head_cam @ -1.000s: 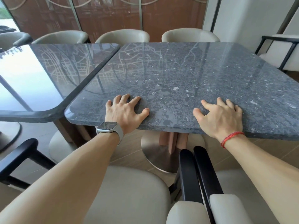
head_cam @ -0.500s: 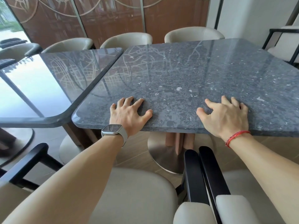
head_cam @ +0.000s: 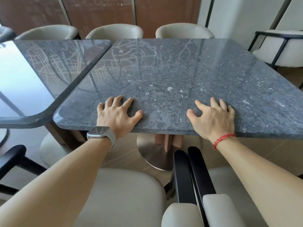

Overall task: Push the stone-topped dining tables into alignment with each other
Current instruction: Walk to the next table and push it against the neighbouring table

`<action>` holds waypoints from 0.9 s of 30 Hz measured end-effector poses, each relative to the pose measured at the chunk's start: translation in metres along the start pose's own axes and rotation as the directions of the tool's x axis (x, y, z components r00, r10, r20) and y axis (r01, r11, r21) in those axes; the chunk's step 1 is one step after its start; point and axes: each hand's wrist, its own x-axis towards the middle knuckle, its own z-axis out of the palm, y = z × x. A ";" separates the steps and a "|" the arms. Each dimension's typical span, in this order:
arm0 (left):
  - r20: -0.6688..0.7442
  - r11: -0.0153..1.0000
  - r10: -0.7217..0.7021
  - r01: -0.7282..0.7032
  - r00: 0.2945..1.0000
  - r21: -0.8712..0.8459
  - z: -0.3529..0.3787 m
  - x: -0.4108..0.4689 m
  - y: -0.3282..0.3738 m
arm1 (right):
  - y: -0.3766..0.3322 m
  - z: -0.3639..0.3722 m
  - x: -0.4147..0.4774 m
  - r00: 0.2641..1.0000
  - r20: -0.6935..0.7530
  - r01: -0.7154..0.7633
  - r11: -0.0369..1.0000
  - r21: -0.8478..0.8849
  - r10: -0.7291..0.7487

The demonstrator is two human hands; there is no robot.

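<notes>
Head cam: left hand (head_cam: 117,114) and right hand (head_cam: 214,118) stay pressed on the right stone table (head_cam: 180,71) at its near edge, fingers spread wide, gripping nothing. Vs. 1 s ago, the top apparently sits squarer beside the left table (head_cam: 49,66), though head motion may explain that. Near edges approx. level, so alignment prob. close. Seam contact unclear; left table cut off by the frame.

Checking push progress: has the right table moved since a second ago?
No. The right table keeps the same seam against the left table; only the camera shifted.
</notes>
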 end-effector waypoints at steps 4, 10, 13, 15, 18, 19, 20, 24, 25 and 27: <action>-0.004 1.000 0.001 -0.001 1.000 0.010 0.001 0.001 0.000 | 0.001 0.002 0.000 1.000 -0.025 0.001 1.000 0.006 -0.001; 0.041 0.999 -0.003 0.001 0.999 0.039 0.002 0.000 0.001 | 0.002 0.003 -0.002 1.000 -0.029 0.005 1.000 0.007 -0.005; 0.075 0.999 -0.009 0.005 0.997 0.049 0.000 0.000 0.001 | 0.002 0.002 -0.002 0.999 -0.037 0.005 1.000 0.004 -0.005; 0.089 0.998 -0.006 0.001 0.996 0.055 -0.001 0.001 0.002 | 0.002 0.002 -0.002 0.999 -0.045 0.003 1.000 0.008 -0.002; 0.104 0.998 -0.014 0.008 0.994 0.058 -0.003 0.002 0.002 | 0.002 0.002 -0.001 0.999 -0.051 0.010 1.000 0.005 -0.010; 0.108 0.998 -0.015 0.009 0.994 0.057 -0.004 0.002 0.002 | 0.001 0.001 0.000 0.999 -0.052 0.013 1.000 0.006 -0.013; 0.114 0.998 -0.016 0.009 0.993 0.060 -0.005 0.002 0.002 | 0.001 0.001 0.000 0.999 -0.052 0.017 1.000 0.005 -0.016; 0.124 0.998 -0.015 0.007 0.992 0.061 -0.006 0.003 0.002 | 0.000 0.001 -0.001 0.999 -0.047 0.016 1.000 0.009 -0.015; 0.123 0.998 -0.015 0.008 0.992 0.060 -0.006 0.002 0.002 | 0.000 0.001 0.000 0.999 -0.041 0.014 1.000 0.005 -0.014; 0.116 0.999 -0.016 0.010 0.993 0.048 -0.006 0.002 0.002 | 0.002 0.002 0.000 0.999 -0.033 0.015 1.000 -0.004 -0.015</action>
